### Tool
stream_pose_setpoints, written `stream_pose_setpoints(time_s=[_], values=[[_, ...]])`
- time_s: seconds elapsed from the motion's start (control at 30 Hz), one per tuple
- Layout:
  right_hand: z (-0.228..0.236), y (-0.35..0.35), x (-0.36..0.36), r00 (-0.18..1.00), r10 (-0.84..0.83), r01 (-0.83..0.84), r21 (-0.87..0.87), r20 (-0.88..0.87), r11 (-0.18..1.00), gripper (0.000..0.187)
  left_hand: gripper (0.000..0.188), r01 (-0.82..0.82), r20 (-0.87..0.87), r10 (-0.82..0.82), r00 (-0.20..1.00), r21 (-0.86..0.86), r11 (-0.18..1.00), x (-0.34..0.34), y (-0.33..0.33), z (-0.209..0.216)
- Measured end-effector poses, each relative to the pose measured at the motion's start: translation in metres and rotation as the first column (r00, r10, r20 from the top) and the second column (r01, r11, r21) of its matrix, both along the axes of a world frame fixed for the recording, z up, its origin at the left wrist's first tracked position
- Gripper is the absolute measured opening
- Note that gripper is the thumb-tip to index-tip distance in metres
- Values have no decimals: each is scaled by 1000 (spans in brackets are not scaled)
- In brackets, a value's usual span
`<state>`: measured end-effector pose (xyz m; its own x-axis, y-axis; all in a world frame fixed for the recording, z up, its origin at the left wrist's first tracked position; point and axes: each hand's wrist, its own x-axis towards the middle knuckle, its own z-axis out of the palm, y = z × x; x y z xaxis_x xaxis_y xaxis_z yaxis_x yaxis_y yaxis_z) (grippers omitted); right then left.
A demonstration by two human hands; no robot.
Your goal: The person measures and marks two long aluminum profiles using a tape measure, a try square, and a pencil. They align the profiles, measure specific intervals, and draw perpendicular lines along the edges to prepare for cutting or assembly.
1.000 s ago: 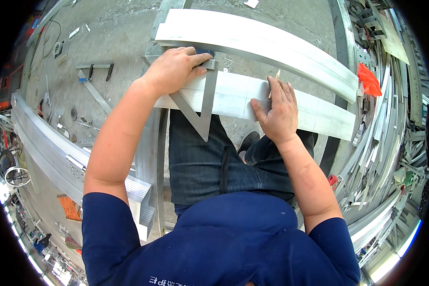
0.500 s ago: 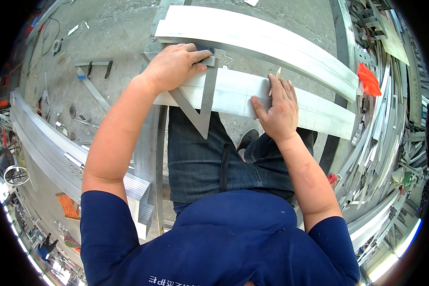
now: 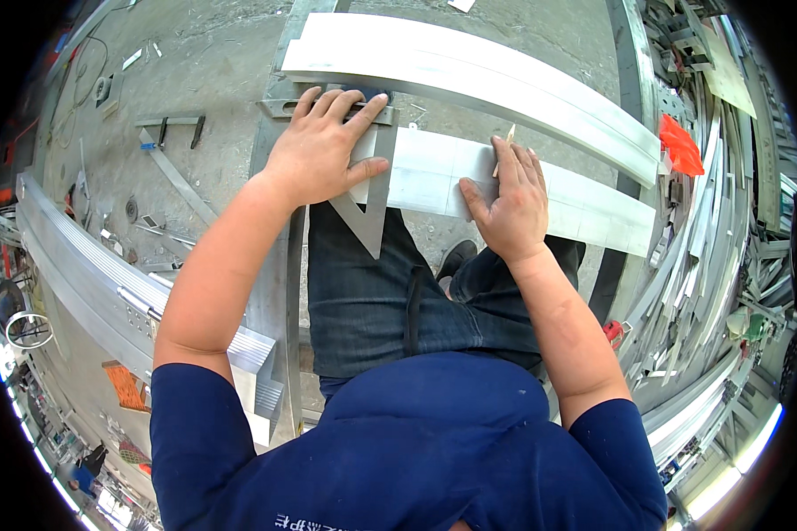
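Observation:
A metal triangle square point(image 3: 376, 212) lies across a flat silver aluminium bar point(image 3: 589, 208), its pointed corner jutting past the bar's near edge. My left hand point(image 3: 321, 152) holds the square, with fingers spread over its far crosspiece and the thumb pressed on its blade. Thin lines cross the bar's top face. Farther right, my right hand point(image 3: 515, 205) rests on the same bar. Between its fingers is a thin, pale pencil point(image 3: 510, 137), point upward. The palm hides part of it.
Wider aluminium profiles point(image 3: 469, 75) lie just beyond the bar, across a steel frame point(image 3: 633, 62). Long profiles point(image 3: 97, 257) are stacked at left. Metal strips point(image 3: 691, 257) and a red-orange bag point(image 3: 681, 146) lie at right. Another square point(image 3: 177, 177) is on the floor.
My left hand has shifted from gripping the crosspiece's right end to lying spread over the square, thumb on the blade. The square has moved slightly left. My right hand stays on the bar.

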<state>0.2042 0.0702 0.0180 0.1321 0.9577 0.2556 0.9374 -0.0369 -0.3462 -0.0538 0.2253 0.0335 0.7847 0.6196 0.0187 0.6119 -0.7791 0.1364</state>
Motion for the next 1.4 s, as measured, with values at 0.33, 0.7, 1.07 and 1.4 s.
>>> stream_pose_setpoints(time_s=[0.33, 0.7, 1.07, 1.4], values=[[28, 9, -22, 683, 40, -35, 22, -729, 999, 28, 80, 1, 42, 2, 999, -71, 997, 1, 0, 4], [14, 53, -63, 868, 101, -122, -12, -487, 992, 28, 84, -34, 52, 41, 998, -117, 993, -9, 0, -1], [-3, 40, -59, 876, 135, -188, -69, -463, 980, 33, 86, 55, 297, -47, 954, -20, 998, -7, 1, -42], [22, -46, -30, 792, 498, -594, -261, -353, 761, 28, 85, 84, 237, -53, 970, -121, 989, 9, 4, -39]])
